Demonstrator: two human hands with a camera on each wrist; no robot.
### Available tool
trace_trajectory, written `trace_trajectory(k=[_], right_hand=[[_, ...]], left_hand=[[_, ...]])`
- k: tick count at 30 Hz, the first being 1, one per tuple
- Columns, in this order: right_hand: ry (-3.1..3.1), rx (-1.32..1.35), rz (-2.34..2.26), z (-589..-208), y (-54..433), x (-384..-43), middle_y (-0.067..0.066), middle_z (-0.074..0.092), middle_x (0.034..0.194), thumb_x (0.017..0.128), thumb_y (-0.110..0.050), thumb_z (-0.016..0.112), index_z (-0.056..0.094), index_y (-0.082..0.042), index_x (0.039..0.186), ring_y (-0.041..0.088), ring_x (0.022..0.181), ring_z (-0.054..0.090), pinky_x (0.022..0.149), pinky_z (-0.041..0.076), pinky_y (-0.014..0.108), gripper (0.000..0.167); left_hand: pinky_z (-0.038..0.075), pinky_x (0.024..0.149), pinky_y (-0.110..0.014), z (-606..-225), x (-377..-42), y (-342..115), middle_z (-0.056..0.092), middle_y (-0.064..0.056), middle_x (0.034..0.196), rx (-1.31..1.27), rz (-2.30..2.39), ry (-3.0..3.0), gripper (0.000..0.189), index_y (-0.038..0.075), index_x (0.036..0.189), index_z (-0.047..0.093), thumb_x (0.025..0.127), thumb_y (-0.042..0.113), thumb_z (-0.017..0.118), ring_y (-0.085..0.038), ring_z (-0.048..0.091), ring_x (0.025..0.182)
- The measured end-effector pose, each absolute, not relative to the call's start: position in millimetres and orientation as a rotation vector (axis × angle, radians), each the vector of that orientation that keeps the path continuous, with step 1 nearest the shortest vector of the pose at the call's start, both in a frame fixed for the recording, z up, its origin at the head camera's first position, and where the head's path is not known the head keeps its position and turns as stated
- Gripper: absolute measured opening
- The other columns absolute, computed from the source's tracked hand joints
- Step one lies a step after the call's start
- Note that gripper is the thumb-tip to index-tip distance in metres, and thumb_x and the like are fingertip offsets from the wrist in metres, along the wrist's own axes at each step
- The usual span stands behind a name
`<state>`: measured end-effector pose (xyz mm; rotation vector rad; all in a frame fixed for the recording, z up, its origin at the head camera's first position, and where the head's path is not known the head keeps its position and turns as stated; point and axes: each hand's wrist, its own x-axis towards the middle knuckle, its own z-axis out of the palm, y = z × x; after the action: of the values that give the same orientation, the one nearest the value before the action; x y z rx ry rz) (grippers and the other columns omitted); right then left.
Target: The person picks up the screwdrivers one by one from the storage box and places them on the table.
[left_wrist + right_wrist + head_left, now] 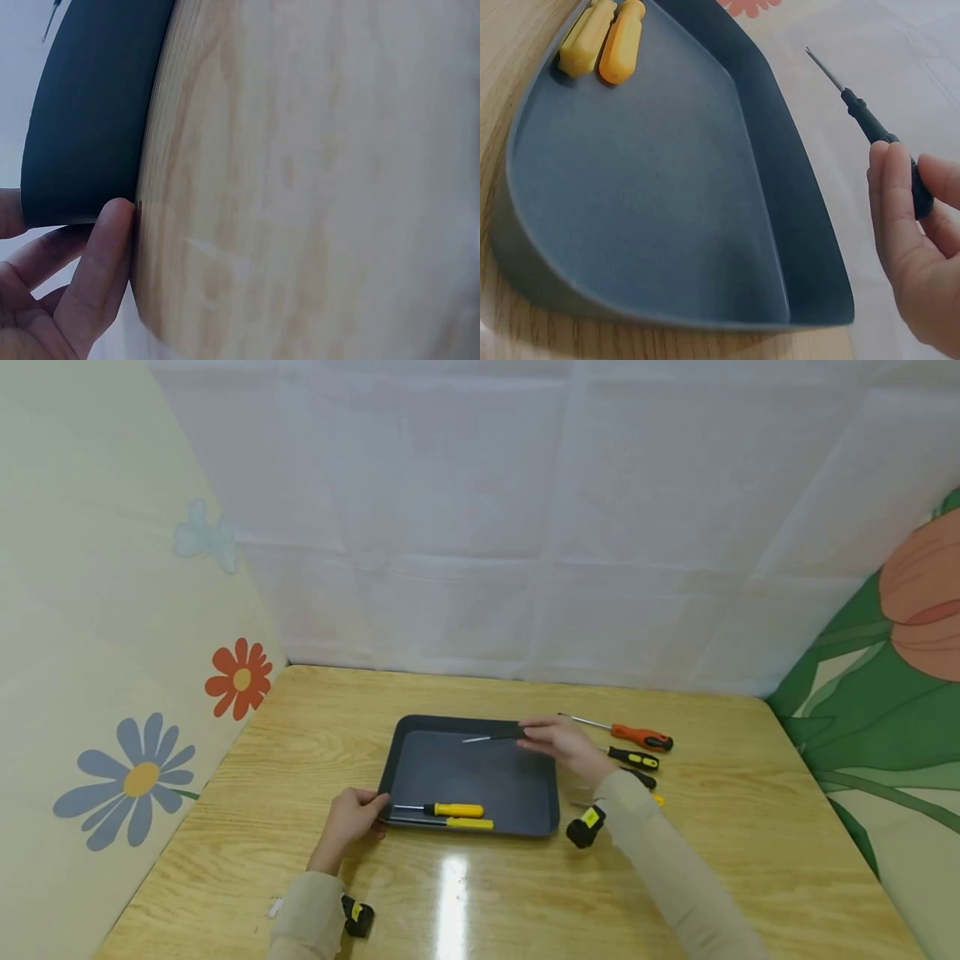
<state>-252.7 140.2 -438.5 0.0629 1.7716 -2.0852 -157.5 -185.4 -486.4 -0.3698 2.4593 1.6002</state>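
held screwdriver [867,120]: both ends (right wrist only)

- Tabletop work area, screened on three sides; whether home or workshop cannot be told.
- A glossy wood-grain surface [337,710] carries screwdrivers [637,736] and a dark tray [480,772].
- Behind, a white sheet [450,527] hangs, creased in squares.
- Left, a cream panel [97,635] shows a blue flower [141,779] and a red flower [242,679].
- Right, a second panel [930,893] shows a coral tulip [926,602].
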Motion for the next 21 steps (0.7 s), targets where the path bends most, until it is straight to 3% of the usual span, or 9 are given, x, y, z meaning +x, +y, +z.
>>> trace_trajectory(k=[8,16,21], right_hand=[[1.726,0.086,-2.100,-438.2,155.5,-249.4,0.028,0.034,0.132,0.089,0.008,0.048,0.037,0.018,0.127,0.018,0.084,0.064,0.086,0.048,0.031,0.040],[1.741,0.111,-2.073,-437.0,165.9,-247.4,0.028,0.031,0.135,0.091,0.006,0.046,0.035,0.016,0.130,0.014,0.083,0.064,0.086,0.048,0.029,0.042],[1.717,0.127,-2.079,-436.2,174.8,-246.1,0.025,0.024,0.142,0.092,0.004,0.045,0.032,0.013,0.134,0.016,0.091,0.063,0.092,0.043,0.032,0.045]], left_hand=[[0.053,0.048,-0.033,-485.5,-156.9,-185.2,0.064,-0.023,0.076,-0.356,1.599,2.462,0.027,-0.017,0.103,0.060,0.089,0.005,0.054,-0.024,0.062,0.050],[0.053,0.047,-0.033,-485.7,-157.7,-186.1,0.063,-0.018,0.070,-0.389,1.611,2.449,0.027,-0.017,0.103,0.060,0.088,0.006,0.055,-0.023,0.061,0.049],[0.053,0.047,-0.032,-487.3,-158.6,-186.1,0.063,-0.017,0.070,-0.383,1.610,2.446,0.027,-0.016,0.103,0.060,0.088,0.005,0.055,-0.022,0.061,0.049]])
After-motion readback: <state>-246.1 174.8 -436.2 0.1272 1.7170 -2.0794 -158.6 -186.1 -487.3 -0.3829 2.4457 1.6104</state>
